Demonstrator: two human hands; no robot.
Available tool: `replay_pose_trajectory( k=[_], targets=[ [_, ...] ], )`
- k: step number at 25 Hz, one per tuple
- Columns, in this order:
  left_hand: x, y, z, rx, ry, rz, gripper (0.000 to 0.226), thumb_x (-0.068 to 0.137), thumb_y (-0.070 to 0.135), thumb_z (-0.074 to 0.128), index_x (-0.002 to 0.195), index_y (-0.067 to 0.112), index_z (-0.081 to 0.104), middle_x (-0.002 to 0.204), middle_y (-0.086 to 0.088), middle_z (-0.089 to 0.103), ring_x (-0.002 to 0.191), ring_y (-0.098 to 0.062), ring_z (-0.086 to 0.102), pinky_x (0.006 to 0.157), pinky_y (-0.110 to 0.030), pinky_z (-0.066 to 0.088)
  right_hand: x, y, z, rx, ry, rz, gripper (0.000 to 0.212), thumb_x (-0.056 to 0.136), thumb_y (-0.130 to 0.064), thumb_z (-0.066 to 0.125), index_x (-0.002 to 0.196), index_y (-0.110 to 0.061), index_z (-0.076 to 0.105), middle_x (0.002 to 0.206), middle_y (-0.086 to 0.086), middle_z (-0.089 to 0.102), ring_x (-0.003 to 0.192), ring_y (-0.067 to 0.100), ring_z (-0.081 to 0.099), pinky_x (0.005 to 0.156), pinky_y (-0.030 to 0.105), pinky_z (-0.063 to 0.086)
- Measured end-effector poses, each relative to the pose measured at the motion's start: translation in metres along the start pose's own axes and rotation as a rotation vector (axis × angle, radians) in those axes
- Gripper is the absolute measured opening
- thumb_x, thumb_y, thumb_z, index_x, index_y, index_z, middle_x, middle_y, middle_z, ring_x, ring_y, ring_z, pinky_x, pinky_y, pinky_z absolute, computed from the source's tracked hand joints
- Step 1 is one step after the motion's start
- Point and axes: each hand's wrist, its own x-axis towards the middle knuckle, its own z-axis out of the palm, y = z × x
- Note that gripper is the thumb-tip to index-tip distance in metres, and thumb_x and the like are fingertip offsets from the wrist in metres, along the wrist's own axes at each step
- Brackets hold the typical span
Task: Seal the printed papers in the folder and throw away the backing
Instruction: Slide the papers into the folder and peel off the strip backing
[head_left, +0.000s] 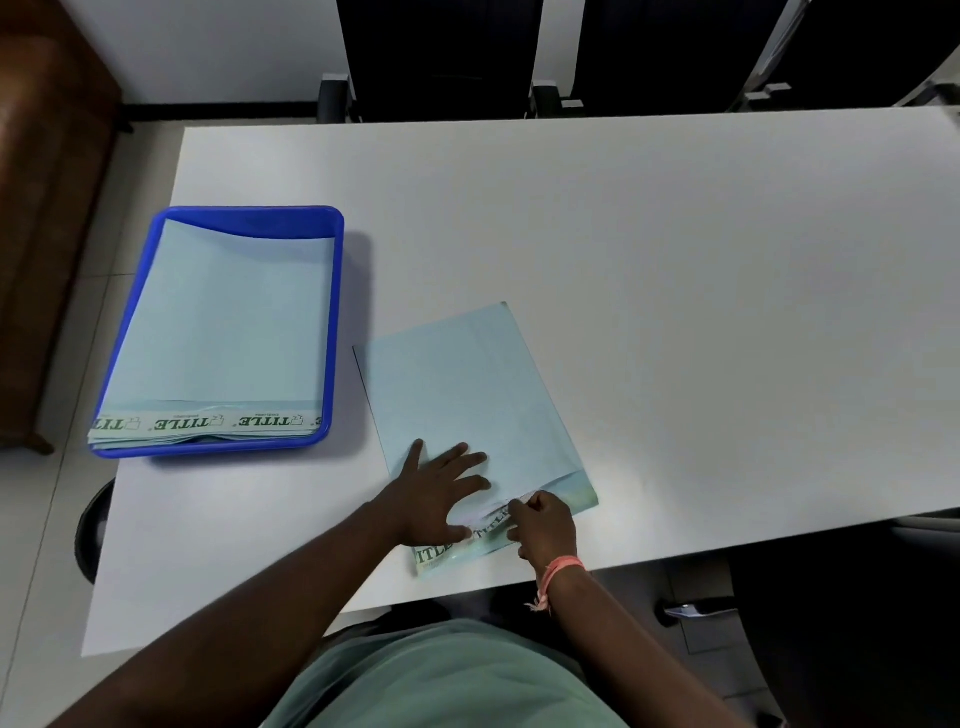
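A pale blue folder (467, 395) lies tilted on the white table (675, 312), its flap end toward me. My left hand (439, 493) rests flat on the folder's near end, fingers spread, pressing it down. My right hand (543, 527) pinches the white backing strip (491, 514), printed with green "TITLE" lettering, at the flap's edge. The strip is partly lifted from the flap between my two hands. The printed papers are not visible.
A blue plastic tray (335, 332) at the left holds a stack of similar pale blue folders (223, 322). Dark chairs (441, 57) stand behind the table's far edge. A dark round object (91, 525) sits by the table's near left edge.
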Motion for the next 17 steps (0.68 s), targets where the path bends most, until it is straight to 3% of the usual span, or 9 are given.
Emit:
replay_pose_trajectory(
  k=[4,7,12,17],
  targets=[
    [-0.001,-0.001,0.004,0.049,-0.001,-0.015,0.067,0.089,0.067,0.041,0.150,0.044,0.023,0.165,0.012,-0.002,0.150,-0.013,-0.011,0.110,-0.074,-0.004,0.006,0.007,-0.013,0.087,0.073,0.048,0.026,0.079,-0.023,0.066,0.057,-0.013,0.059,0.048,0.005,0.059,0.042,0.021,0.046,0.047,0.029,0.036],
    [-0.001,-0.006,0.001,0.087,0.017,-0.071,0.060,0.091,0.063,0.020,0.149,0.049,0.019,0.165,0.014,0.000,0.151,-0.011,-0.008,0.108,-0.075,0.001,-0.004,0.025,-0.025,0.307,0.008,0.109,0.012,0.085,-0.014,0.069,0.076,-0.007,0.065,0.056,0.008,0.054,0.039,0.014,0.037,0.038,0.021,0.027],
    [-0.003,-0.022,-0.007,0.142,-0.010,-0.038,0.061,0.089,0.064,0.009,0.149,0.055,0.001,0.163,0.015,-0.013,0.149,-0.012,-0.016,0.109,-0.074,-0.009,-0.011,0.042,-0.032,0.544,-0.027,0.160,0.012,0.084,-0.017,0.076,0.087,-0.008,0.068,0.062,0.004,0.056,0.043,0.012,0.040,0.038,0.019,0.026],
    [-0.011,-0.028,0.007,0.111,-0.017,0.028,0.059,0.097,0.063,0.028,0.149,0.055,0.000,0.163,0.016,-0.015,0.149,-0.010,-0.017,0.110,-0.070,-0.011,-0.021,0.030,-0.040,0.461,-0.001,0.057,0.019,0.084,-0.020,0.075,0.071,-0.013,0.063,0.065,0.004,0.056,0.047,0.013,0.041,0.039,0.019,0.024]
  ],
)
